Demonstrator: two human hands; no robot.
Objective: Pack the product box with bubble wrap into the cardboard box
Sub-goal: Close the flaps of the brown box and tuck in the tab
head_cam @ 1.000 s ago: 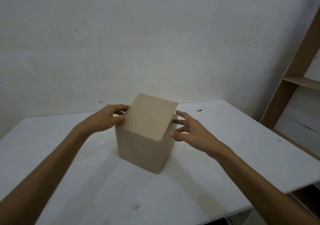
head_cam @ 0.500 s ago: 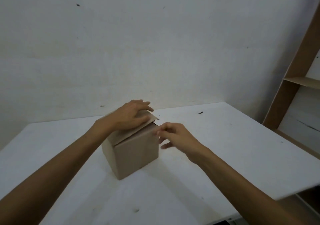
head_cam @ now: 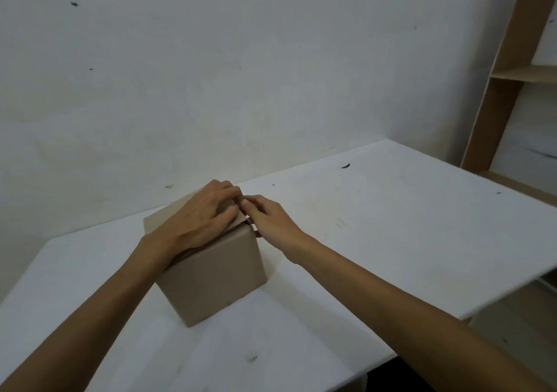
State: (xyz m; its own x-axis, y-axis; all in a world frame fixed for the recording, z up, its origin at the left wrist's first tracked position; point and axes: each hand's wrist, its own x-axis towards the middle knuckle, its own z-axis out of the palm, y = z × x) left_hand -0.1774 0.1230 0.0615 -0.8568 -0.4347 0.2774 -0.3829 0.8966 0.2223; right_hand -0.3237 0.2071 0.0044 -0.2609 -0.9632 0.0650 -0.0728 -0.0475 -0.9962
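A plain brown cardboard box (head_cam: 211, 277) stands on the white table (head_cam: 376, 241), left of centre. My left hand (head_cam: 202, 219) lies flat on the box's top flap and presses it down. My right hand (head_cam: 271, 225) is at the box's top right corner, its fingertips pinching the free edge of that flap beside my left fingertips. The flaps cover the inside of the box, so no product box or bubble wrap shows.
A white wall (head_cam: 241, 75) rises right behind the table. A brown shelf unit (head_cam: 497, 90) stands at the far right. The table's right edge (head_cam: 512, 295) runs diagonally close to my right arm.
The top flap has gone from raised to pressed down. My left hand moved from the box's side onto the top. My right hand came in to the flap's edge.
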